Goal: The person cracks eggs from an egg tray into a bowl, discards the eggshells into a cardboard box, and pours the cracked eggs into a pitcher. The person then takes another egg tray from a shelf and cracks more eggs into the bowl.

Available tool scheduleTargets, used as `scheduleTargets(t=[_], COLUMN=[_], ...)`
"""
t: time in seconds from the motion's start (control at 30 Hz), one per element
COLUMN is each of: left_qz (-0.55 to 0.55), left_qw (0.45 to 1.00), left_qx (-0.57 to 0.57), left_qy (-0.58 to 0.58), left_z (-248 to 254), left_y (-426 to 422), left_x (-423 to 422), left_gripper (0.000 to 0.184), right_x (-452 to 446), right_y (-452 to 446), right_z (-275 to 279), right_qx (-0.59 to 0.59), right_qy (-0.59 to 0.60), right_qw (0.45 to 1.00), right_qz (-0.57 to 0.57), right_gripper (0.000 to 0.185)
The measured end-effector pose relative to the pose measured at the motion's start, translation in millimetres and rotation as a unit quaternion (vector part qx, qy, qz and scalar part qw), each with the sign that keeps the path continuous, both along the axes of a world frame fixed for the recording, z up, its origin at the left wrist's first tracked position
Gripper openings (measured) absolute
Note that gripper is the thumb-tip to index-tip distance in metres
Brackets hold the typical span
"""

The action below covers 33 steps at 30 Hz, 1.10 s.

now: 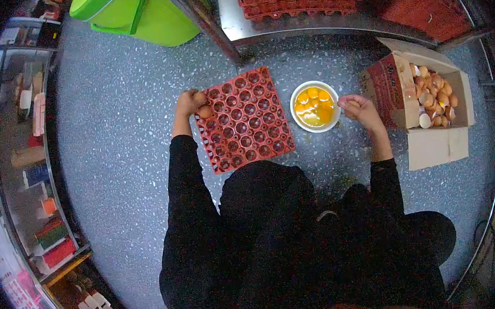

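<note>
A red egg tray point(243, 119) lies on the speckled floor, most of its cups holding nothing. One brown egg point(205, 111) sits near its upper left corner. There my left hand point(189, 102) is closed round another brown egg point(199, 98). A white bowl point(317, 129) to the right of the tray holds several yolks and egg white point(314, 104). At the bowl's right rim is my right hand point(360, 111), its fingers curled together; what they hold, if anything, is too small to tell.
An open cardboard box point(383, 92) of eggshells point(434, 98) stands at the right. Stacked red trays point(305, 2) with eggs rest on a metal surface point(235, 29) at the top. A green bin point(159, 21) is upper left; shelves point(30, 161) line the left side.
</note>
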<state>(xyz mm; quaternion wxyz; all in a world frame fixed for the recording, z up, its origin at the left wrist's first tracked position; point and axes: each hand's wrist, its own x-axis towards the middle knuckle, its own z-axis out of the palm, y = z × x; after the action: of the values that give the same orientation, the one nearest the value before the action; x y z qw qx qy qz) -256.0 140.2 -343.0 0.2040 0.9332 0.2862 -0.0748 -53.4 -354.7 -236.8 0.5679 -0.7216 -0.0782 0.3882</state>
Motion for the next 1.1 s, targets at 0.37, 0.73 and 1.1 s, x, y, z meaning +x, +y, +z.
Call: scheduleTargets(t=[0.37,0.73,1.1], left_qz=[0.246,0.099,0.131], left_qw=[0.759,0.569,0.506], left_qx=[-0.553,-0.804,-0.844], left_qy=[-0.240,-0.143,-0.116], left_z=[54.0,61.6,35.1], left_y=[-59.9,-207.5,-293.1], left_x=[7.5,77.7,101.4], left_gripper=[0.033,0.040,0.038], right_x=[-3.3,-37.2,-53.4], right_y=[2.2,37.1,56.8], right_z=[-5.7,-20.9,-13.4], right_qx=[0.005,0.012,0.002], right_qy=[0.023,0.008,-0.537], right_qw=[1.000,1.000,0.840], right_qz=[-0.011,0.025,-0.081], right_gripper=[0.023,0.031,0.040])
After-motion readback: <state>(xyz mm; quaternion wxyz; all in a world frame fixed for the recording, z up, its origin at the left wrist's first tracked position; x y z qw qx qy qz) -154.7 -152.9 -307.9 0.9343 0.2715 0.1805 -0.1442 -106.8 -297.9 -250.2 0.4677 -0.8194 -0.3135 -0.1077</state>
